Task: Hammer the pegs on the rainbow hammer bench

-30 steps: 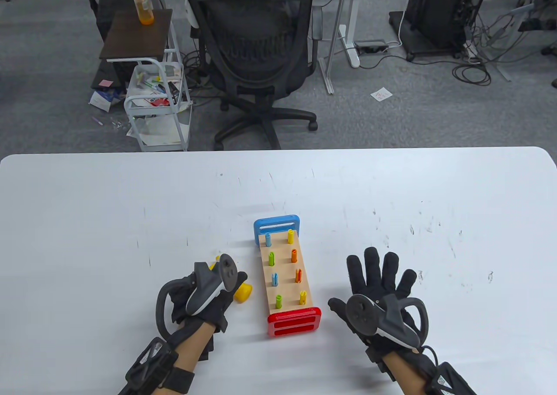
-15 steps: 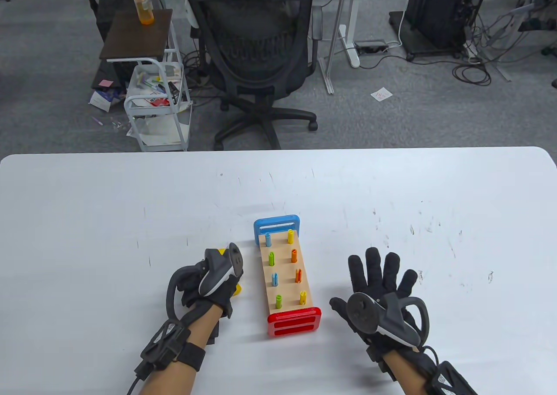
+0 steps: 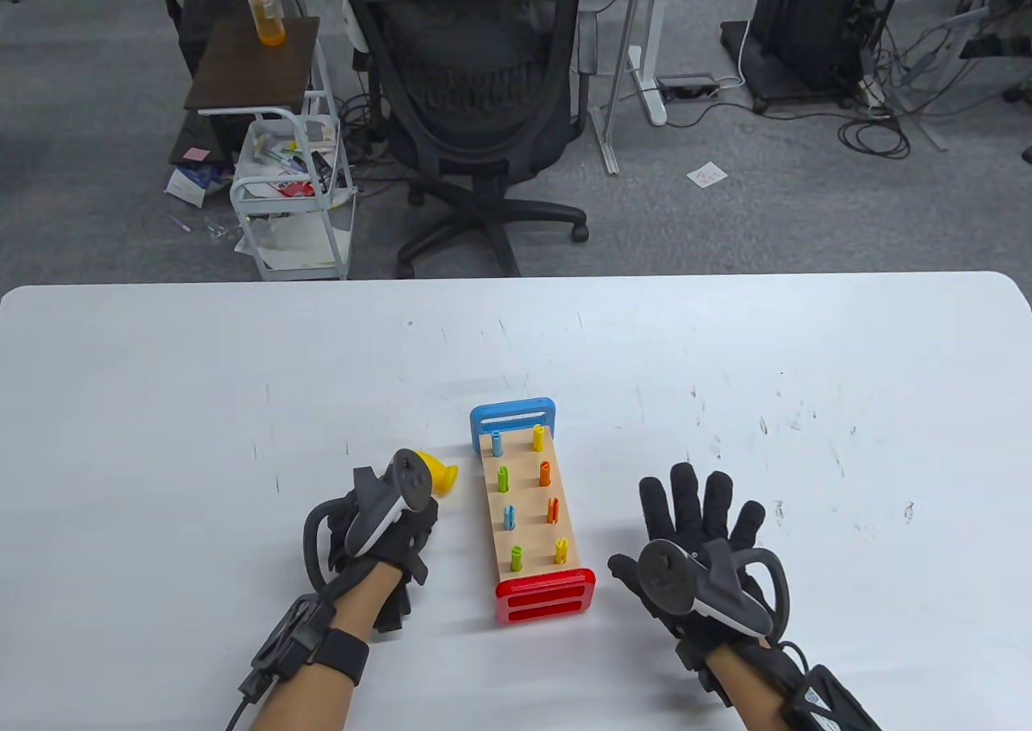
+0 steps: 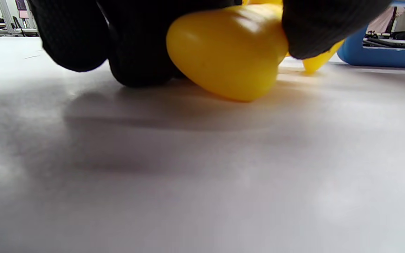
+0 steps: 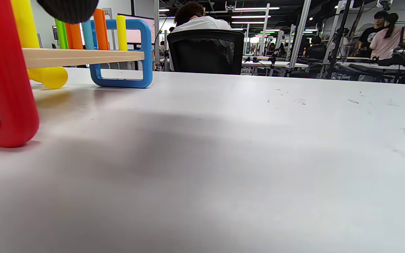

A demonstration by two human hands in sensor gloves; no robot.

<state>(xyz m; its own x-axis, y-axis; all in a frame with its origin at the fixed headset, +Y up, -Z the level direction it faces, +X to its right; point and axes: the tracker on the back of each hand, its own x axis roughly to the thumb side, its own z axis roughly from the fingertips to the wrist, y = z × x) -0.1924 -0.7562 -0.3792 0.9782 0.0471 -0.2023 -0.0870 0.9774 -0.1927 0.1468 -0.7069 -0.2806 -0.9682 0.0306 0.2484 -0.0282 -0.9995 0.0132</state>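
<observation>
The hammer bench (image 3: 528, 513) lies at the table's middle, with a wooden top, a blue far end and a red near end. Several coloured pegs (image 3: 503, 479) stand up from it. My left hand (image 3: 399, 533) is just left of the bench and grips the yellow hammer (image 3: 440, 477); its head sticks out beyond the tracker. In the left wrist view my fingers (image 4: 135, 42) wrap the hammer (image 4: 227, 52) low against the table. My right hand (image 3: 693, 533) rests flat and empty to the right of the bench, fingers spread. The right wrist view shows the bench (image 5: 83, 56) from the side.
The white table (image 3: 161, 409) has scuff marks. Beyond its far edge stand a black office chair (image 3: 476, 94) and a small white cart (image 3: 294, 191). The bench's blue end (image 4: 378, 52) is close to the hammer in the left wrist view.
My left hand has turned and shifted a little away from me. The hammer's yellow head, seen near the hand's right side before, now shows at its far side. The right hand barely moved.
</observation>
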